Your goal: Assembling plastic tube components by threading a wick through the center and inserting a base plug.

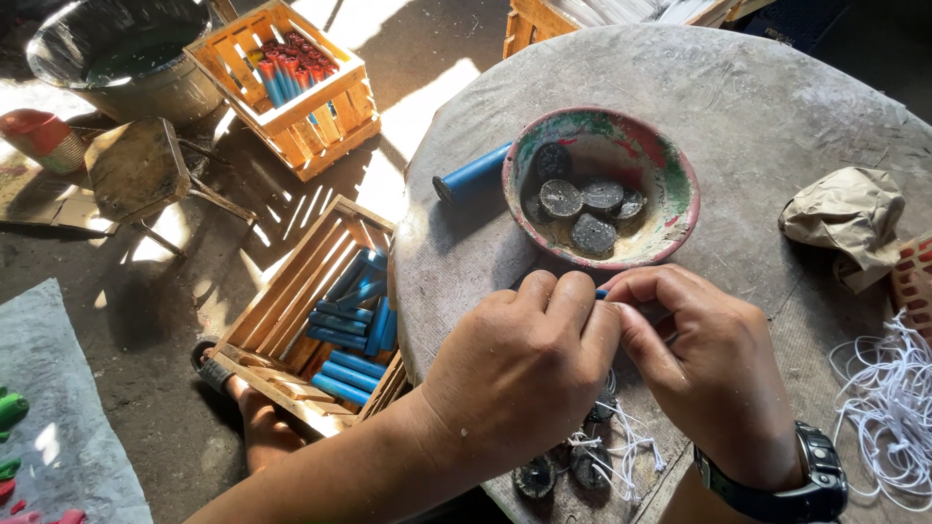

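Presently, both hands are working close together over the near part of a round, dusty table (738,107). The left hand (519,364) is curling its fingers shut around a small item, of which only a sliver of blue (602,293) is showing between the two hands; what exactly it is cannot be told. The right hand (694,364), wearing a dark wristwatch (791,480), is pinching at that same blue item with thumb and forefinger, so the two hands are touching and both are clamped on it. Just beyond the hands, a worn, paint-stained bowl (670,209) is sitting on the table, holding several dark round discs (582,209). A blue tube (474,175) is lying beside the bowl at the left edge of the table. Below the hands, more dark discs with white strings (582,466) are lying at the near edge. A bundle of white string (888,412) is sitting at the right, and a crumpled piece of brown paper (845,218) is lying above it. On the floor to the left, a wooden crate (291,311) is holding blue tubes, and a second crate (291,87) farther off is holding red and blue ones. A metal tub (126,58) is standing at the upper left.
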